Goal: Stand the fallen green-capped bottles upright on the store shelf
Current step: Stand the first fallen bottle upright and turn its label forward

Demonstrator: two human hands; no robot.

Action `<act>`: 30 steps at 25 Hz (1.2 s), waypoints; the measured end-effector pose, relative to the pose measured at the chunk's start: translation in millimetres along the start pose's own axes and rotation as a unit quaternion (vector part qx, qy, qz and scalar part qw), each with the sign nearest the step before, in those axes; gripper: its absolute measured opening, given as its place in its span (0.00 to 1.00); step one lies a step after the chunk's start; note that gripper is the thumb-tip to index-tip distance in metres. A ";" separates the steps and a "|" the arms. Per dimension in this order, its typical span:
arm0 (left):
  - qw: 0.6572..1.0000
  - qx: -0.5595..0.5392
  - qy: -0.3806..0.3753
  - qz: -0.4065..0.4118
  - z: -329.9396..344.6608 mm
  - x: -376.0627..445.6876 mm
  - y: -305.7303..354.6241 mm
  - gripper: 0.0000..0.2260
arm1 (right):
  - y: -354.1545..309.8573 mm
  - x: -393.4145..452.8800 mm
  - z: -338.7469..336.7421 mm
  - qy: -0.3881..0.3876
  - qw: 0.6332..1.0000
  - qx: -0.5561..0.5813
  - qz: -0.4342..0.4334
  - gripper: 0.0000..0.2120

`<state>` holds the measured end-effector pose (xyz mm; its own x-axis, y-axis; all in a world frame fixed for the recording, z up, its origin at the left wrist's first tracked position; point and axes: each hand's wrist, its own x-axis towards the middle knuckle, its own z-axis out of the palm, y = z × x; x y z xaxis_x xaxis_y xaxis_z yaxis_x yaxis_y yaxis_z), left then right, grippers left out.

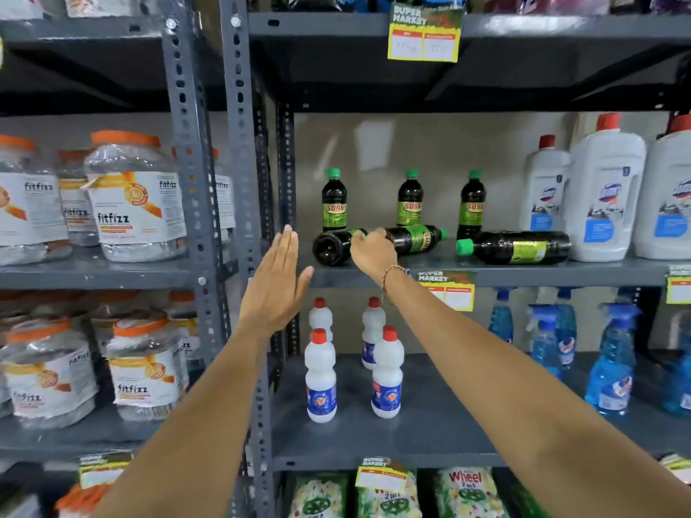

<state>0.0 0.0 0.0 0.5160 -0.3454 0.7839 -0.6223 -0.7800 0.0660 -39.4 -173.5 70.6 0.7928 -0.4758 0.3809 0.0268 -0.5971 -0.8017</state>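
On the grey steel store shelf, three green-capped Sunny bottles lie on their sides in front of three that stand upright at the back: one at ten o'clock, one at twelve and one at two. The person's right hand reaches in from five o'clock and curls over the leftmost fallen bottle, whose base faces the aisle; how tightly the fingers close on it cannot be told. A second fallen bottle lies just behind the hand, cap pointing to three o'clock. The third fallen bottle rests farther toward three o'clock, beside white Domex jugs. The left hand hovers flat, fingers together and holding nothing, by the shelf upright at nine o'clock.
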 end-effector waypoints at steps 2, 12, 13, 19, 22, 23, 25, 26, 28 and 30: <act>1.000 -0.013 -0.007 0.000 10.7 0.5 -4.4 0.30 | -10.4 6.5 12.3 0.018 1.000 -0.001 0.023 0.26; 0.988 0.083 0.123 0.043 47.4 4.4 -22.4 0.19 | -61.7 47.1 30.2 -0.073 0.981 -0.135 0.114 0.46; 0.987 0.084 0.131 0.046 50.7 4.5 -24.8 0.19 | -64.4 52.0 33.6 -0.088 0.975 -0.165 0.117 0.41; 0.974 0.104 0.189 0.063 63.0 6.5 -30.2 0.19 | -58.3 65.0 36.1 -0.162 0.966 -0.154 0.131 0.25; 0.969 0.115 0.206 0.069 63.6 5.8 -30.6 0.18 | -40.3 58.9 31.8 -0.098 0.989 -0.014 0.108 0.38; 0.969 0.117 0.207 0.069 63.7 5.6 -30.6 0.18 | -33.4 56.9 30.2 -0.088 0.992 0.021 0.087 0.40; 0.969 0.120 0.207 0.064 63.8 5.4 -30.3 0.18 | -20.9 53.2 27.5 -0.078 0.994 0.065 0.033 0.47; 0.970 0.118 0.205 0.063 63.8 5.3 -29.9 0.18 | -15.2 52.9 27.6 -0.070 0.994 0.081 0.009 0.50; 0.971 0.110 0.202 0.061 62.7 4.9 -29.2 0.17 | -6.0 53.4 30.5 -0.059 0.992 0.105 -0.034 0.45; 0.972 0.102 0.203 0.061 61.3 5.1 -28.8 0.17 | -0.3 50.8 36.8 -0.070 0.986 0.136 -0.060 0.37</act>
<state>56.7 -11.3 -35.7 0.1452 -0.2409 0.9596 -0.5129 -0.8477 -0.1352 23.3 -173.8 73.3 0.8501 -0.3067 0.4280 0.2726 -0.4391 -0.8561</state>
